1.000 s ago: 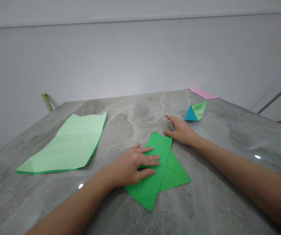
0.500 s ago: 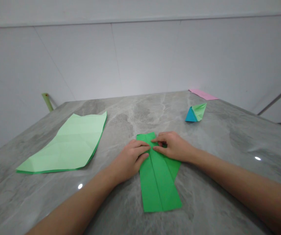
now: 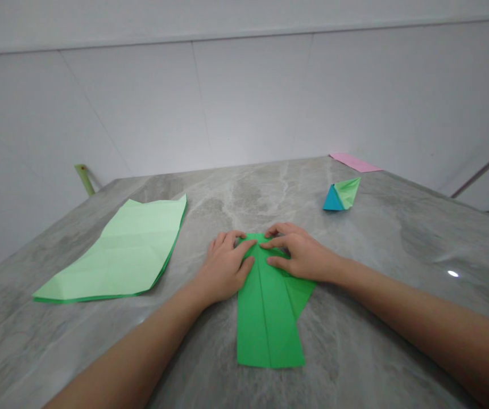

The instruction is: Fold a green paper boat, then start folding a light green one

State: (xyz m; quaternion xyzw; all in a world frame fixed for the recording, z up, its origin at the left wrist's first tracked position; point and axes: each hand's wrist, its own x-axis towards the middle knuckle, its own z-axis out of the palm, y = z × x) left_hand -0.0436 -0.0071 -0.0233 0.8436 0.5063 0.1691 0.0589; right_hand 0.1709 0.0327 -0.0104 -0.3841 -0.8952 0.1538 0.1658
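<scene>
A folded dark green paper (image 3: 269,318) lies lengthwise on the grey marble table (image 3: 376,318), with a centre crease running toward me. My left hand (image 3: 223,267) rests on its far left corner, fingers apart and pressing down. On the far right corner lies my right hand (image 3: 302,255), fingers bent and pressing the paper flat. The two index fingertips meet at the middle of the far edge. Neither hand grips anything.
A stack of creased light green sheets (image 3: 120,250) lies at the left. A small blue and green folded paper shape (image 3: 340,194) stands at the back right, with a pink sheet (image 3: 355,162) beyond it. A white wall runs behind the table.
The green paper was turned from slanting to lengthwise and its sides folded in. Both hands moved to its far end; in the last half second they slid slightly further away along it.
</scene>
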